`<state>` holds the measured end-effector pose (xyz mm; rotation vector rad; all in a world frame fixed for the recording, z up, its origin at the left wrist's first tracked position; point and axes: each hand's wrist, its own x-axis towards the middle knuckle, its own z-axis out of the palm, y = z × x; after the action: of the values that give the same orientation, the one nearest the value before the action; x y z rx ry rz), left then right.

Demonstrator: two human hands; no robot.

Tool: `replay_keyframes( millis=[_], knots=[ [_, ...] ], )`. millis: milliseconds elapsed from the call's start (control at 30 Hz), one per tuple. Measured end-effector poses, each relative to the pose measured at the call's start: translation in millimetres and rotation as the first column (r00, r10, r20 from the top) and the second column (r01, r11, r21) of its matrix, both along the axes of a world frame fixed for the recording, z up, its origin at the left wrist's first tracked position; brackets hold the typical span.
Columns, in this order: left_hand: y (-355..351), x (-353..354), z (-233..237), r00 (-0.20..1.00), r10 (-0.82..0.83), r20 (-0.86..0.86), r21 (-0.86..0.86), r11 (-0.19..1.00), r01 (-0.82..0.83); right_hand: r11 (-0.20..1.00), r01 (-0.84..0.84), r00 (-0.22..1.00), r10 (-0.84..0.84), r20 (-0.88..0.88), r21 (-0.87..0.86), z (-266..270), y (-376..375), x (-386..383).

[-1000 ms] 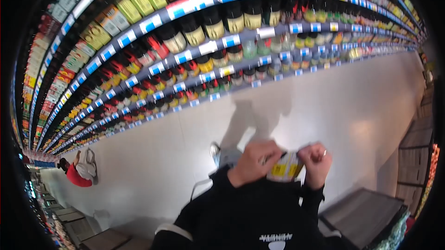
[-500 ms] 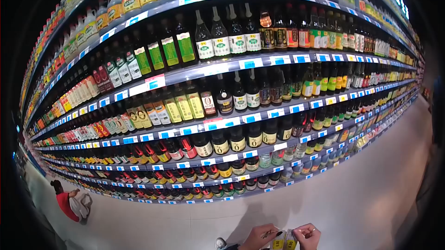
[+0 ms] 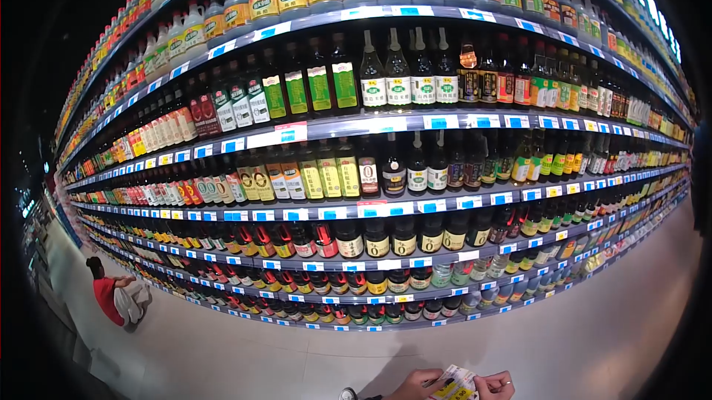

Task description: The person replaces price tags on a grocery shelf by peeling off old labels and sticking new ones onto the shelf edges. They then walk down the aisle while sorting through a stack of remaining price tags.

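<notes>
At the bottom of the head view, my left hand point(image 3: 415, 385) has its fingers closed on a few yellow-and-white price tags point(image 3: 458, 384), fanned and overlapping, with large printed digits. My right hand point(image 3: 495, 387) pinches the other edge of the tags and wears a ring. Both hands are low over the floor, apart from the shelves, and partly cut off by the frame's lower edge. A round watch-like object point(image 3: 348, 393) shows by my left wrist.
Long curved shelves point(image 3: 341, 127) hold rows of sauce and vinegar bottles point(image 3: 386, 92), with blue-and-white price labels along their edges. At the left, a person in a red top point(image 3: 111, 300) crouches by the lowest shelf. Pale tiled floor point(image 3: 259, 359) runs along the shelves.
The two tags held side by side now overlap in a fan, and my hands sit slightly lower in view. The shelves have shifted right and down in the picture.
</notes>
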<state>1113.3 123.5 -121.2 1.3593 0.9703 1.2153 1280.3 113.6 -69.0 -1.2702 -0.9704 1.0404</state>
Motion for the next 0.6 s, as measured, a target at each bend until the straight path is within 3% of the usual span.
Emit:
replay_keyframes(
  millis=[100, 167, 300, 400, 467, 533, 600],
  knots=[
    [-2, -1, 7, 1.000, 0.017, -0.014, 0.044, 0.999, -0.017, 1.000, 0.013, 0.998, -0.012, -0.068, 0.019, -2, 2, -3],
    [-6, -2, 33, 0.997, 0.050, 0.055, -0.044, 0.998, -0.048, 0.999, 0.017, 0.995, -0.014, -0.094, 0.032, -5, 2, -3],
    [-10, -3, 55, 0.972, 0.125, 0.197, -0.161, 0.983, -0.093, 0.984, -0.178, 0.980, 0.177, -0.095, 0.001, -23, 3, -2],
    [-13, -11, 53, 0.990, 0.131, 0.058, -0.109, 0.986, -0.124, 0.949, -0.313, 0.949, 0.312, -0.034, -0.035, -43, 5, -7],
    [-15, -8, 50, 0.984, 0.150, 0.095, -0.140, 0.981, -0.136, 0.974, -0.208, 0.977, 0.212, 0.035, -0.087, -42, 4, -17],
    [-17, -6, 40, 0.977, 0.172, 0.125, -0.168, 0.974, -0.150, 0.975, -0.217, 0.976, 0.216, -0.011, -0.044, -38, 6, -29],
    [-16, -9, 28, 0.994, 0.109, 0.022, -0.185, 0.977, -0.103, 0.991, -0.048, 0.996, 0.039, 0.077, 0.124, -44, 12, -34]
  ],
)
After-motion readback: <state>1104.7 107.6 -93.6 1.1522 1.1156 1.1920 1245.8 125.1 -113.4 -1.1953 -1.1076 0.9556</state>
